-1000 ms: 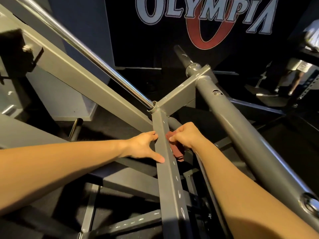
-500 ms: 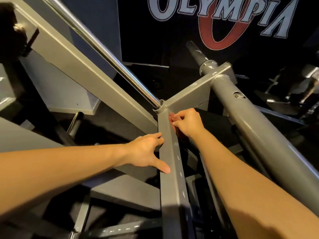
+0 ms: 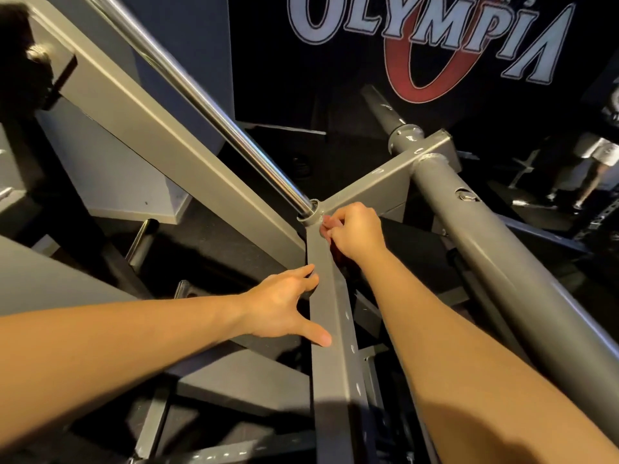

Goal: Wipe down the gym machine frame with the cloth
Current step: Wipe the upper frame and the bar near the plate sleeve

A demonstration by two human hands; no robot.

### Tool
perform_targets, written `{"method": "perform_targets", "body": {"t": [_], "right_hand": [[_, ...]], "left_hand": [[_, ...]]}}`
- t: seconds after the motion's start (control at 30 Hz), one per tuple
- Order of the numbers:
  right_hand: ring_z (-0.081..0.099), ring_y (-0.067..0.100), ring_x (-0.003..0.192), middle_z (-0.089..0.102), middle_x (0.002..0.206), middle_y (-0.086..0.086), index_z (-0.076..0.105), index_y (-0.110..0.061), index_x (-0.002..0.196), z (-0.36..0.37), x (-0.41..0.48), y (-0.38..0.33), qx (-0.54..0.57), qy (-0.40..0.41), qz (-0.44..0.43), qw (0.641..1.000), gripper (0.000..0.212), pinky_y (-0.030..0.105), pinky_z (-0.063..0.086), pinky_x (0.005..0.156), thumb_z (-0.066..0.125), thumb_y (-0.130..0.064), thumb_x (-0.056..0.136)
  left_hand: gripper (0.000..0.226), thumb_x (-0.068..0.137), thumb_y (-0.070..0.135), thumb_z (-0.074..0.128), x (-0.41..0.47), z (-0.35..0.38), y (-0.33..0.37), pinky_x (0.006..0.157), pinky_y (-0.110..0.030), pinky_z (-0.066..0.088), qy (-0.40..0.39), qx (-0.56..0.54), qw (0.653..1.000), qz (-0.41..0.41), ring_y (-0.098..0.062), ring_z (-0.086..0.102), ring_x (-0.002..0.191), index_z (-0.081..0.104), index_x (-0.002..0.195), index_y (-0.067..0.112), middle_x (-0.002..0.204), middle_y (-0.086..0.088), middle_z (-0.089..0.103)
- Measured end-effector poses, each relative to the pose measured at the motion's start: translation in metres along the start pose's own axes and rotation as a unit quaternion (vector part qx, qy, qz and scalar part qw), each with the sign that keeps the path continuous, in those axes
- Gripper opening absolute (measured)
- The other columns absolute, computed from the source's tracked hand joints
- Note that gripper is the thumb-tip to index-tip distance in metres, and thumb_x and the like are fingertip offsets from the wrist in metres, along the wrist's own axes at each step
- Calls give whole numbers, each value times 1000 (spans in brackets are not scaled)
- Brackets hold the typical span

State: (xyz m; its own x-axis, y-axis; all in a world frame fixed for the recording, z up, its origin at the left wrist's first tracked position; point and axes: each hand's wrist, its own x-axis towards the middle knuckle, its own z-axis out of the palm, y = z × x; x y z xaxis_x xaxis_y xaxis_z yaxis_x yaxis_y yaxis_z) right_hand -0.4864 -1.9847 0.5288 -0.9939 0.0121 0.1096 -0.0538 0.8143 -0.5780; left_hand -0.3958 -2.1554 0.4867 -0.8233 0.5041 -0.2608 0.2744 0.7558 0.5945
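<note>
At the top of the square frame bar (image 3: 327, 308), right grip (image 3: 355, 229) pinches the cloth (image 3: 325, 230); lower down, left grip (image 3: 281, 306) rests spread against it.

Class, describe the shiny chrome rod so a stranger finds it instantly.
Start at the black OLYMPIA wall banner. Below it, matte grey square beams meet beside the right hand. The polished chrome rod rises up-left from that joint, the only mirror-bright bar.
</note>
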Motion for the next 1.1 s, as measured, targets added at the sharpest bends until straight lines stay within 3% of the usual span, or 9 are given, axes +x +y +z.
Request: {"method": "perform_targets", "body": {"t": [0.13, 0.3, 0.4, 0.47, 0.6, 0.7, 0.83, 0.97, 1.1], "right_hand": [[68, 10, 83, 75, 86, -2, 80, -13, 89, 4, 5, -3, 27, 11, -14, 999, 16, 36, 60, 85, 69, -23, 97], [68, 17, 85, 73, 84, 3, 76, -13, 81, -43, -30, -22, -100, -201, 11, 974, 14, 35, 58, 75, 85, -23, 78], [66, 25, 87, 68, 91, 10, 70, -8, 90, -37, -52, -42, -148, -269, 39, 951, 24, 34, 51, 65, 81, -23, 76], [64, 24, 85, 62, 87, 8, 61, -10, 90, -29, -47, -47, -137, -217, 52, 965, 23, 33, 48, 64, 77, -23, 81], [64, 19, 84, 64, 91, 3, 62, -16, 97, -18, -1, -30, -115, -2, 56, 992, 17, 32, 48, 65, 71, -29, 93], [71, 17, 88, 75, 93, 3, 76, -9, 89, 0, 17, -4, 9, 42, 37, 998, 16, 32, 58, 74, 70, -23, 94], [65, 12, 89, 73, 93, -4, 81, -13, 97, -9, 9, 13, 21, -27, 9, 999, 10, 27, 47, 77, 76, -12, 88], [67, 12, 94, 75, 95, 1, 80, -11, 89, -27, -28, 21, -7, -141, 50, 989, 9, 29, 53, 86, 80, -4, 83], [70, 22, 88, 73, 84, 10, 77, 1, 80, -51, -72, 8, -83, -281, 29, 956, 3, 35, 57, 78, 78, 2, 77]], "left_hand": [[126, 67, 70, 82, 0, -2, -1, 128, -40, 19, 6, 2, 1000, 10, -15, 3, 157, 18, 163, 19, 172, 5, 2], [125, 64, 76, 80, -2, 0, 0, 127, -43, 20, 6, -4, 1000, 16, -15, 8, 157, 23, 163, 24, 171, 8, 6], [92, 62, 72, 84, -4, 1, -2, 118, -45, 38, 19, -54, 998, 39, -10, 43, 141, 52, 143, 42, 153, 17, 46], [87, 61, 62, 91, -4, 1, -2, 115, -42, 42, 19, -96, 994, 50, -4, 52, 132, 51, 137, 47, 138, 24, 57], [120, 64, 65, 88, -1, -1, -1, 127, -37, 23, 11, -51, 998, 25, -8, 17, 155, 26, 161, 29, 170, 14, 12], [130, 64, 67, 86, 3, -2, -3, 128, -36, 18, 7, -24, 1000, 12, -9, 7, 156, 17, 163, 18, 171, 11, 1], [133, 63, 68, 85, 2, -4, -3, 128, -34, 16, 10, -19, 1000, 11, -8, 4, 156, 16, 163, 16, 171, 11, 0], [133, 60, 69, 87, -1, -3, 0, 128, -36, 19, 16, -44, 999, 17, -8, 10, 155, 19, 163, 20, 170, 13, 2], [127, 62, 62, 90, -4, -4, 5, 128, -36, 15, 11, -61, 998, 14, -9, 7, 156, 21, 162, 25, 170, 12, 4]]}}
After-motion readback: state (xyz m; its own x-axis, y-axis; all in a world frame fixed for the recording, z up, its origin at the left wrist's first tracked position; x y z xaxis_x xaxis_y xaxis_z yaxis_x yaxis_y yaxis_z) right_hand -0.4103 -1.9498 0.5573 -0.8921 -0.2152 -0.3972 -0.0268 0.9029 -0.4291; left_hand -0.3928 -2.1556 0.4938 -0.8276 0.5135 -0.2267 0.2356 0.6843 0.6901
